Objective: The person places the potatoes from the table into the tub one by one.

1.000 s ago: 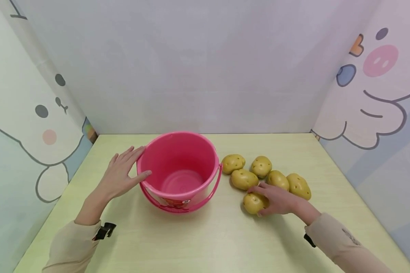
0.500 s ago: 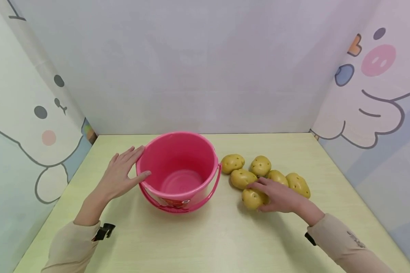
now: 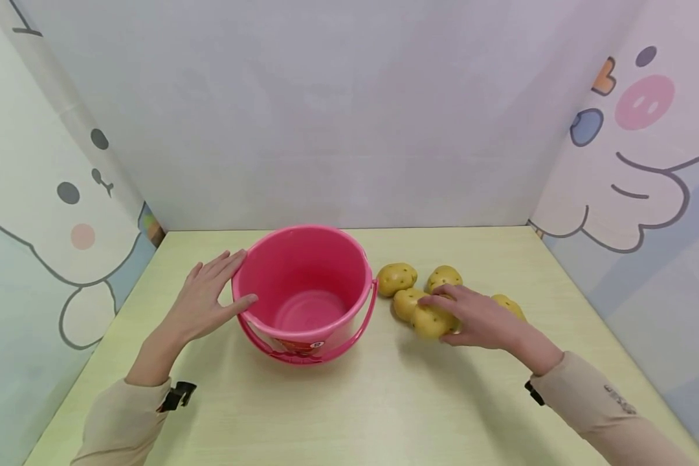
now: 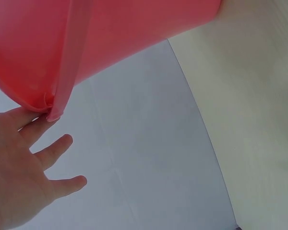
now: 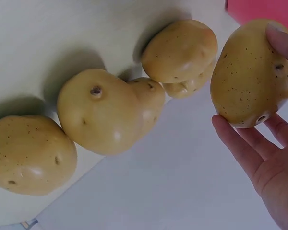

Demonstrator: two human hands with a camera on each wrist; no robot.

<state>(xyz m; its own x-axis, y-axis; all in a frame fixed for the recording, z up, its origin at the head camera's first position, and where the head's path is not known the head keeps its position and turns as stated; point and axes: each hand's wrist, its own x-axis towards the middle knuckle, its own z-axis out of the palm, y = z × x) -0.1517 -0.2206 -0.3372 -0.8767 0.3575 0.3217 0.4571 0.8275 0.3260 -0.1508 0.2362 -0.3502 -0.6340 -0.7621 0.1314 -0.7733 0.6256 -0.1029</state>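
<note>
My right hand (image 3: 485, 319) grips a yellow potato (image 3: 433, 321) between thumb and fingers. In the right wrist view the potato (image 5: 247, 72) is held apart from the others, with the thumb on one side and fingers on the other. My left hand (image 3: 206, 301) rests at the left rim of a pink bucket (image 3: 361, 310), fingers spread and fairly straight, thumb over the edge. The left wrist view has its fingertips touching the bucket's rim (image 4: 36, 106) beside the handle's end. Nothing lies inside the bucket.
Several more potatoes lie right of the bucket: one potato (image 3: 397, 279) close to its handle, another (image 3: 444, 277) at the back, one (image 3: 508, 305) farther right. My right hand partly hides the group. A pale wall (image 3: 349, 129) stands behind the table (image 3: 349, 414).
My right hand has lifted the potato off the table and moved it slightly away from me, over the other potatoes. The left hand and bucket stay put.
</note>
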